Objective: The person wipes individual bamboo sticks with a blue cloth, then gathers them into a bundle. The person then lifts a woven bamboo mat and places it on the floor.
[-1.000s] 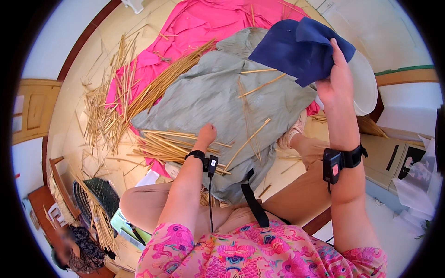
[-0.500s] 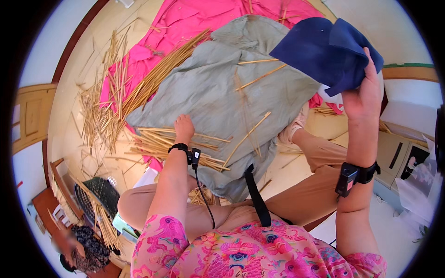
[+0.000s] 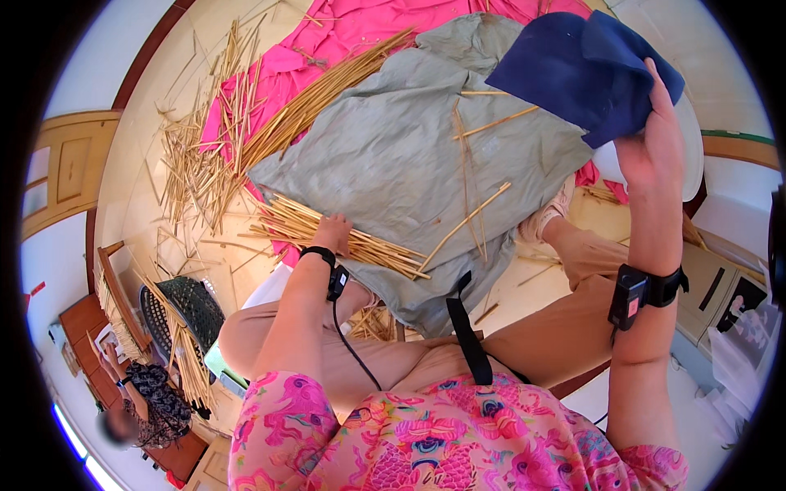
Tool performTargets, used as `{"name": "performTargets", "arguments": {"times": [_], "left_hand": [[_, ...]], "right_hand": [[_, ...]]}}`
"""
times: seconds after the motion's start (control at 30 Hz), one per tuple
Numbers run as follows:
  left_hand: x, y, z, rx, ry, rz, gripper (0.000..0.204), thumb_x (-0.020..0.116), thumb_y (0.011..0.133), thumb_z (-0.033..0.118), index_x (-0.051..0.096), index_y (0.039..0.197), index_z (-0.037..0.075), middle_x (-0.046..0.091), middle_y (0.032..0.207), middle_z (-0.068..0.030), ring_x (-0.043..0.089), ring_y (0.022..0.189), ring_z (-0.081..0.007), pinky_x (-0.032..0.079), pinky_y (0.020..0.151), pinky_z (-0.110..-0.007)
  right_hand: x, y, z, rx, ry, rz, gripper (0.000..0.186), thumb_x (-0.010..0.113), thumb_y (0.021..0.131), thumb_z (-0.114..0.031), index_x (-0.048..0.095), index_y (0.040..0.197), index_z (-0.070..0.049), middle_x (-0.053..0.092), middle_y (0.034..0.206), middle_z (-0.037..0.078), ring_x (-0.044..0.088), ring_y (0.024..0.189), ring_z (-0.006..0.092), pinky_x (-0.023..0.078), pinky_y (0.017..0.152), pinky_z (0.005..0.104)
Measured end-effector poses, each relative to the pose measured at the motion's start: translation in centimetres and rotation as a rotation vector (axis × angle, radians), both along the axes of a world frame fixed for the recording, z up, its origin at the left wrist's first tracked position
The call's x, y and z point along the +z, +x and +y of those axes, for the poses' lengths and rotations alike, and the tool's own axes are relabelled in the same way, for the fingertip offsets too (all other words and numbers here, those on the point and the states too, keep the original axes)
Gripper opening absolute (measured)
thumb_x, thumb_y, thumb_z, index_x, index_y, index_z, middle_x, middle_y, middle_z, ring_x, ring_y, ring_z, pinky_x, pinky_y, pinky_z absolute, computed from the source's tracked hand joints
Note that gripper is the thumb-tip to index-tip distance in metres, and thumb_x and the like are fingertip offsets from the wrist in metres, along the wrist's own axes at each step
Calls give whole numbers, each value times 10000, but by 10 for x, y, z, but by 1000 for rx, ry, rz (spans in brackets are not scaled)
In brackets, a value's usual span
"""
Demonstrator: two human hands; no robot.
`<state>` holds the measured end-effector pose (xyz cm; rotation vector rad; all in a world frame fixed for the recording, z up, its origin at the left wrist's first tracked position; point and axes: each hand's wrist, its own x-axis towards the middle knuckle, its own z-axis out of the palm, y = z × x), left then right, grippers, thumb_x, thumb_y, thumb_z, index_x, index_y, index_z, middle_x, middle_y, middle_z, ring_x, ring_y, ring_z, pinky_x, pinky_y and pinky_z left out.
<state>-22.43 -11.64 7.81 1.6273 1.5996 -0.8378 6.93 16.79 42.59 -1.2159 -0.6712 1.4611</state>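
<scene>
My right hand (image 3: 655,147) holds a folded navy fabric sheet (image 3: 573,65) up at the upper right, thumb along its edge, over a white bucket (image 3: 690,155). My left hand (image 3: 332,231) is on a short bundle of straw-coloured stalks (image 3: 381,255), fingers curled over it. The bundle lies along the lower left edge of a grey-green cloth (image 3: 368,139), which has a few loose stalks (image 3: 463,225) on it. A longer bundle (image 3: 327,90) runs along that cloth's upper left side, over a pink cloth (image 3: 352,24).
Scattered stalks (image 3: 196,172) litter the tiled floor at left. A dark woven basket (image 3: 188,303) with stalks, a wooden frame (image 3: 115,290) and another person (image 3: 151,405) are lower left. My bent legs (image 3: 540,335) frame the cloth's near end. A beige cabinet (image 3: 704,286) stands at right.
My right hand has moved rightward with the navy fabric. My left hand has come onto the short stalk bundle, which sits a little higher in view. The other person's arms have shifted.
</scene>
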Motion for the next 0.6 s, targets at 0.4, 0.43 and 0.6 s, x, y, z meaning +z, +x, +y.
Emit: {"name": "performTargets", "arguments": {"times": [0.4,0.43,0.6], "left_hand": [[-24,23,-49,-207,76,-31,260,556,801,172,559,1061,180,544,1079,-90,530,1043,-266,394,881,-430],[-21,23,-47,-202,26,-52,322,582,768,168,547,1088,174,538,1084,-99,524,1050,-273,394,884,-430],[-18,19,-41,-150,-64,-89,450,659,696,299,546,1111,166,528,1100,-129,495,1087,-291,385,887,-439]], "right_hand": [[-17,-10,8,75,-52,-14,333,558,880,-266,523,1155,-82,580,1129,41,542,1031,176,405,916,366],[-21,-10,11,92,-47,4,336,566,874,-266,525,1152,-81,581,1125,41,544,1026,178,406,911,365],[-17,-16,7,114,-68,32,342,583,863,-267,529,1142,-77,585,1114,40,546,1022,179,411,904,371]]}}
